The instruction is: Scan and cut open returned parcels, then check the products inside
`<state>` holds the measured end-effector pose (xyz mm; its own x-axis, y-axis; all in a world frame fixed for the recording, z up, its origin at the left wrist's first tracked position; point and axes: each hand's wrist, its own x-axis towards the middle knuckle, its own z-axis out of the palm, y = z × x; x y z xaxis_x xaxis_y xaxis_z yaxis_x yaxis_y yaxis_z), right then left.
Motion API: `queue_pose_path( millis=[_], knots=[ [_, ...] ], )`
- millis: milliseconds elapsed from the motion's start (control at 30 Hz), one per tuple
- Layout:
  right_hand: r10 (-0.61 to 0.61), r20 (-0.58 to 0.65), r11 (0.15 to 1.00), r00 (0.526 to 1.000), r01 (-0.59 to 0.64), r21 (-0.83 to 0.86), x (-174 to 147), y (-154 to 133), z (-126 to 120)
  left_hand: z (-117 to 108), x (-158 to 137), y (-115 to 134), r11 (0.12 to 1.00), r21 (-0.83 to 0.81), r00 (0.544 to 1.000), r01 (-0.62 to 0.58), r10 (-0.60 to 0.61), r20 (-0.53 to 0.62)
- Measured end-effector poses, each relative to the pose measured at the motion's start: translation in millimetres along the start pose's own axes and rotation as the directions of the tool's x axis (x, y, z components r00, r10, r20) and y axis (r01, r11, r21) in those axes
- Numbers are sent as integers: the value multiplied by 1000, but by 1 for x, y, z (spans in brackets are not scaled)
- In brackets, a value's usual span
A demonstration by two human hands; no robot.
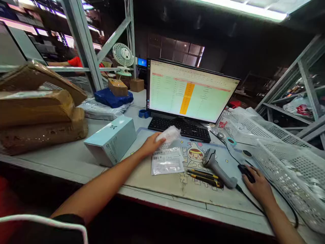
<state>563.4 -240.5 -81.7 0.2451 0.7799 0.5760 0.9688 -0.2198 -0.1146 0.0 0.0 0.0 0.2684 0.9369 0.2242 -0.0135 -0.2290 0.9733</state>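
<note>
My left hand (151,145) grips a small bubble-wrapped package (169,136) just in front of the black keyboard (162,124). Below it a clear plastic packet with a printed label (168,163) lies flat on the desk mat (144,176). My right hand (259,185) rests over a black computer mouse (246,173), fingers around it. Between the hands lie a grey barcode scanner (219,169) and yellow-and-black utility knives (205,178). A lit monitor (188,93) behind the keyboard shows a spreadsheet with an orange column.
A light-blue box (111,140) stands left of my left forearm. Taped cardboard boxes (38,118) pile up at the far left. White perforated baskets (286,179) line the right side. A fan (123,56) and a blue tape roll (144,114) are behind. Another person's red sleeve (74,61) shows beyond the frame.
</note>
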Motion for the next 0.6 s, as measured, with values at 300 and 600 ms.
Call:
queue_pose_path(
  millis=[300, 600],
  knots=[
    [26, 6, 1000, 1000, -26, 0, 0, -6, -8, -1, -6, 8, 890, -410, 977, 201, -154, 144],
    [19, 6, 1000, 1000, -19, 2, 0, -1, -5, -6, -6, 8, 875, -422, 965, 238, -163, 207]
  ],
)
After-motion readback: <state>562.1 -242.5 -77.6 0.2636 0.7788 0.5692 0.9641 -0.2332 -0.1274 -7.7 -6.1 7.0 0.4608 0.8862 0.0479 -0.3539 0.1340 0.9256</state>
